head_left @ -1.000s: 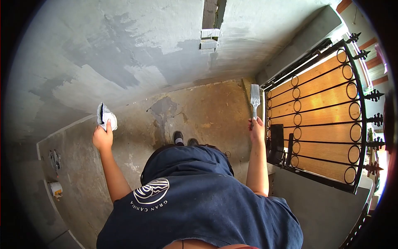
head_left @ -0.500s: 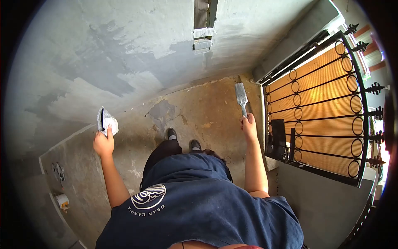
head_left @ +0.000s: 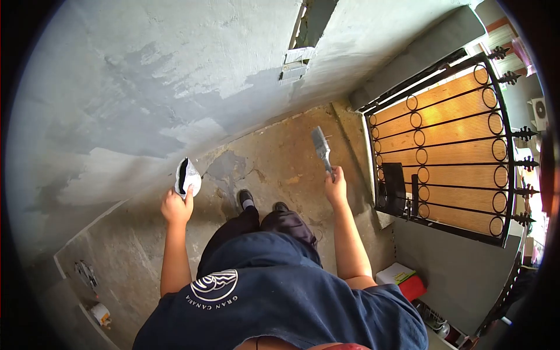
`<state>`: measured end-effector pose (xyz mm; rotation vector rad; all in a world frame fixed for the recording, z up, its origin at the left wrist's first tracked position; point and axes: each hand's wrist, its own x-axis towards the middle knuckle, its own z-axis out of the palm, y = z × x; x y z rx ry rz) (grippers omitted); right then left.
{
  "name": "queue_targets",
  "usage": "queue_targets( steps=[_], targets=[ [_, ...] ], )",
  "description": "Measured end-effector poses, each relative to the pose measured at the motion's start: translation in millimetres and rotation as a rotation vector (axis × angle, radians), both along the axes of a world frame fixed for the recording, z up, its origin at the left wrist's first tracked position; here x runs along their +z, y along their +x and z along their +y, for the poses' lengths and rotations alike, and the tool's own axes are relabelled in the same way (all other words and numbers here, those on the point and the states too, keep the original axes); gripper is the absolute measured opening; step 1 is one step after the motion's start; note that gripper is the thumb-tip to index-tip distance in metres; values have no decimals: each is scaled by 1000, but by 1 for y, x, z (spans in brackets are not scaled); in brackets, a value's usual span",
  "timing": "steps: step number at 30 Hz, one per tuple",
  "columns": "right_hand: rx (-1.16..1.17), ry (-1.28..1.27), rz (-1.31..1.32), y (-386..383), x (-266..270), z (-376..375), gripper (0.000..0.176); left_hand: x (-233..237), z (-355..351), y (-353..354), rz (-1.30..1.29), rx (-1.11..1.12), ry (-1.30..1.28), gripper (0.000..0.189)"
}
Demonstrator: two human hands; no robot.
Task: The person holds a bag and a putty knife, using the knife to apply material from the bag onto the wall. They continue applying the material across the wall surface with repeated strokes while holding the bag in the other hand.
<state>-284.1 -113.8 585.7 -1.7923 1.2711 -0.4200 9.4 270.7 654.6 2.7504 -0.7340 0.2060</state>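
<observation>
My left hand point(head_left: 177, 205) is closed around a white, paint-smeared pouch-like container point(head_left: 194, 178). Its dark opening faces left, and what lies inside is hidden. On the other side, my right hand point(head_left: 335, 185) grips the handle of a flat paintbrush point(head_left: 321, 144), whose grey-coated bristles point up and away from me. Both hands are held out over the floor, apart from the wall. Ahead of me the wall point(head_left: 140, 105) carries uneven patches of lighter and darker grey.
A narrow recess point(head_left: 312, 26) with pale blocks runs down the wall. A black metal gate point(head_left: 434, 149) backed by orange ribbed panels stands at right. A grey stain point(head_left: 226, 166) marks the concrete floor point(head_left: 286, 151). Red and white items point(head_left: 411, 286) lie low at right.
My left hand with the container has moved right and slightly down in view. My right hand and the paintbrush have shifted a little left. My feet have shifted and the view has turned slightly.
</observation>
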Motion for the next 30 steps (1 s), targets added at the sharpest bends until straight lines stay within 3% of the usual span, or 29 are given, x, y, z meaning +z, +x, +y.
queue_targets(
  steps=[6, 16, 20, 30],
  targets=[
    [8, 141, -49, 46, -11, 41, 24, -27, -11, 46, 19, -157, 4, 49],
    [57, -81, -279, 183, 17, 34, 44, -35, -30, 42, 47, -146, 30, 48],
    [-20, -156, -318, 234, 22, 17, 44, -22, -32, 34, 59, -113, 48, 47],
    [9, -142, -403, 264, 10, 20, 44, -17, -39, 29, 75, -139, 55, 42]
  ],
)
